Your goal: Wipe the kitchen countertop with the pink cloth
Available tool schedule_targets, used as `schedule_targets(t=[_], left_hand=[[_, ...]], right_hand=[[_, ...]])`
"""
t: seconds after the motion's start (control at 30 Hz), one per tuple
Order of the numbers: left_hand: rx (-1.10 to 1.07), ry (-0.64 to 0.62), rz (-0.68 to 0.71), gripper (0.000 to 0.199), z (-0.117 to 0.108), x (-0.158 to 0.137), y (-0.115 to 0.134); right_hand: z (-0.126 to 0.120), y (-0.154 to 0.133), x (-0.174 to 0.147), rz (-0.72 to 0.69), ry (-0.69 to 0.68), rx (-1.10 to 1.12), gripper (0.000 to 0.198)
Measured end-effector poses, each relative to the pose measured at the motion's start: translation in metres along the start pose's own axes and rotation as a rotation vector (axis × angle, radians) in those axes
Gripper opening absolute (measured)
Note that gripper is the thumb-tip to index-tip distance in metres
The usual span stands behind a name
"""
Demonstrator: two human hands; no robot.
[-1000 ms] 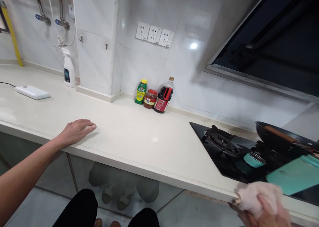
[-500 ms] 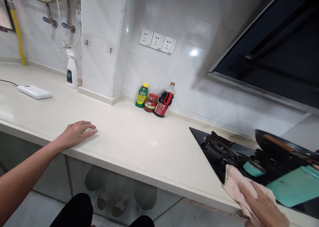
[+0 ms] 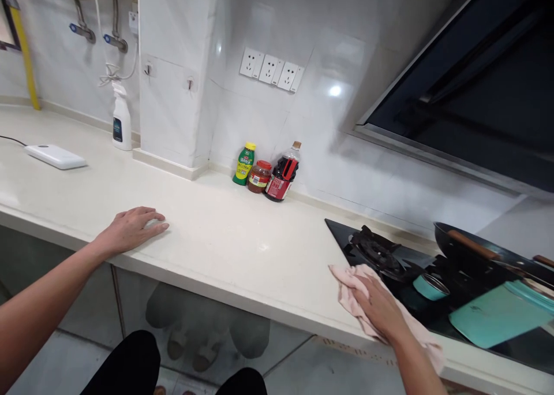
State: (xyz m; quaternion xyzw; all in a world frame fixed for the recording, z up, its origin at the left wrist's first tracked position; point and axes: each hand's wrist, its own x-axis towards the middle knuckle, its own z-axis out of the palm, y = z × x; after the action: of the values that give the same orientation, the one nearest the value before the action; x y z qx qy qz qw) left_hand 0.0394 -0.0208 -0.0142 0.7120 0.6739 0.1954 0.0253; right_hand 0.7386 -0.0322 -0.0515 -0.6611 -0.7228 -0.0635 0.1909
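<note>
A pale pink cloth (image 3: 348, 291) lies bunched under my right hand (image 3: 378, 305), which grips it against the white countertop (image 3: 242, 256). Part of the cloth overlaps the near left edge of the black glass hob (image 3: 337, 236), and its tail hangs toward the counter's front edge. My left hand (image 3: 132, 228) rests flat near the front of the counter on the left, fingers stretched out and holding nothing. Right of the cloth, a small turquoise cup (image 3: 431, 287) stands on the hob, beside a larger turquoise container (image 3: 489, 320).
A green bottle (image 3: 244, 165), a red-lidded jar (image 3: 259, 177) and a dark sauce bottle (image 3: 282, 175) stand against the wall. A wok (image 3: 445, 236) sits on the hob's back right. Far left are a white spray bottle (image 3: 122, 120) and a flat white device (image 3: 56, 156).
My right hand has moved left and away from me with the cloth, from the hob's front edge onto the counter by its left side. My left hand stays in place.
</note>
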Motion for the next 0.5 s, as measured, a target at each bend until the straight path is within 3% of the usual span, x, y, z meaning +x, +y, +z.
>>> schedule_targets(t=[0.13,0.23,0.33,0.5], left_hand=[[0.014,0.013,0.01,0.068,0.0,0.002,-0.002],[0.025,0.028,0.023,0.07,0.003,0.002,-0.005],[0.045,0.034,0.033,0.069,0.005,0.002,-0.007],[0.027,0.045,0.037,0.071,0.004,-0.003,-0.003]], right_hand=[[-0.008,-0.069,-0.018,-0.117,-0.068,0.174,0.061],[-0.013,-0.095,-0.039,-0.168,-0.106,0.234,0.057],[-0.016,-0.082,-0.058,-0.127,-0.11,0.236,0.06],[-0.014,-0.034,-0.062,0.131,-0.111,0.036,0.072]])
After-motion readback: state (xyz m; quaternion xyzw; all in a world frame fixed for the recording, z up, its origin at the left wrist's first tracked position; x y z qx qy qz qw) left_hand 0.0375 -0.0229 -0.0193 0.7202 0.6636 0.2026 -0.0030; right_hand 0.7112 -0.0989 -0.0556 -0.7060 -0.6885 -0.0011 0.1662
